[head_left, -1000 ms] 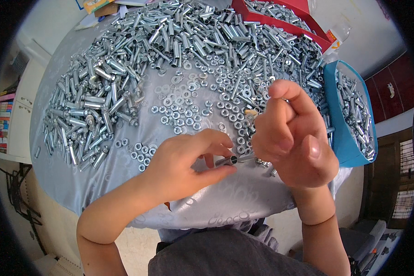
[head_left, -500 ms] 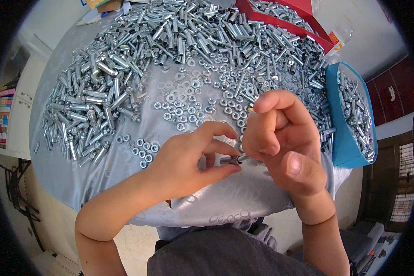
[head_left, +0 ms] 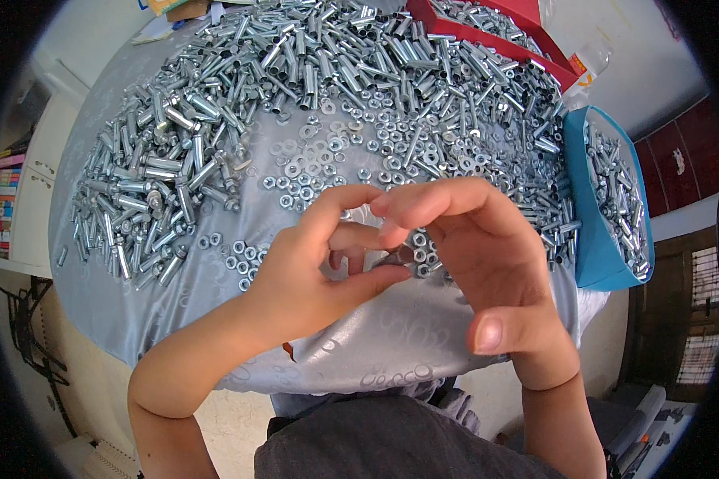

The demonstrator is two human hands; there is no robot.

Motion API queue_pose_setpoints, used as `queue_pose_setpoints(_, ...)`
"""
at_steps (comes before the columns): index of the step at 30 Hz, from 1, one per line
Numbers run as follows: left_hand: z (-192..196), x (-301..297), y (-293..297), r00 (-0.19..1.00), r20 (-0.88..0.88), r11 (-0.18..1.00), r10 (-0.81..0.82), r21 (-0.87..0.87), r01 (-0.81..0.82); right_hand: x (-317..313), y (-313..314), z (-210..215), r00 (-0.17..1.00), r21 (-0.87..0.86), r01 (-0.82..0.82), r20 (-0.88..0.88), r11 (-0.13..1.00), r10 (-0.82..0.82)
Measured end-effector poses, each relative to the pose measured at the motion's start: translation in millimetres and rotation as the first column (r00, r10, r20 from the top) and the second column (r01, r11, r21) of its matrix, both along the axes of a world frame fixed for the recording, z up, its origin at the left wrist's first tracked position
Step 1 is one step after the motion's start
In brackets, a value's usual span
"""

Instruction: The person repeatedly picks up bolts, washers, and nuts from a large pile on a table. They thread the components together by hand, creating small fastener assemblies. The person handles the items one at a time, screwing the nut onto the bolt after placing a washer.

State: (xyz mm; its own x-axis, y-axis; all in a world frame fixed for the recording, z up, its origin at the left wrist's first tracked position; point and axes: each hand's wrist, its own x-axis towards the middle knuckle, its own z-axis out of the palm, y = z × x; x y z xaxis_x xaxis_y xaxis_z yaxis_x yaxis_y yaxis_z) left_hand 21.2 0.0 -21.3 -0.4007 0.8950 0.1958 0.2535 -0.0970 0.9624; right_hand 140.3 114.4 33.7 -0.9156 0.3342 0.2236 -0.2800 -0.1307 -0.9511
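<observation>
My left hand [head_left: 295, 267] is closed over the near middle of the table. A short metal sleeve [head_left: 398, 256] is pinched between its thumb and fingers, partly hidden by them. To its right, my right hand [head_left: 495, 247] is open, palm turned inward, thumb well apart from the curved fingers. Its fingertips overlap the left index fingertip in the picture; whether they touch I cannot tell. Beyond both hands lie loose hex nuts [head_left: 306, 192] and flat washers [head_left: 311, 152], partly covered by the fingers.
A heap of metal sleeves and bolts [head_left: 319, 60] spreads across the far side, with assembled sleeve anchors [head_left: 164, 164] at the left. A blue bin [head_left: 587, 239] of bolts stands right, and a red box [head_left: 527, 52] sits far right. A silvery cloth [head_left: 359, 343] covers the round table.
My right hand has opened, its thumb dropping away from its fingers, and its fingertips have moved left towards my left hand. My left hand keeps the sleeve, now tilted up slightly.
</observation>
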Motion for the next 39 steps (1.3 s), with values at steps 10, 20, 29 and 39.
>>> queue_pose_setpoints(10,12.1,-16.8,0.7,0.981,-0.045,0.965,0.187,0.196,-0.175,-0.3,38.4,-7.3,0.934,0.001,0.353,0.054,0.935,-0.353)
queue_pose_setpoints(20,16.2,-27.3,3.3,0.886,0.414,0.972,0.209,0.015,-0.236,6.3,69.9,-11.1,0.805,0.865,0.171,0.153,0.472,-0.573)
queue_pose_setpoints(29,8.8,-36.6,4.3,0.749,0.615,0.965,0.247,-0.088,-0.246,14.4,67.5,-8.2,0.727,0.935,-0.069,0.286,0.348,-0.624)
queue_pose_setpoints(39,12.6,-34.4,5.1,0.684,0.686,0.968,0.248,-0.139,-0.211,14.5,64.6,-14.6,0.745,0.933,-0.052,0.273,0.355,-0.609)
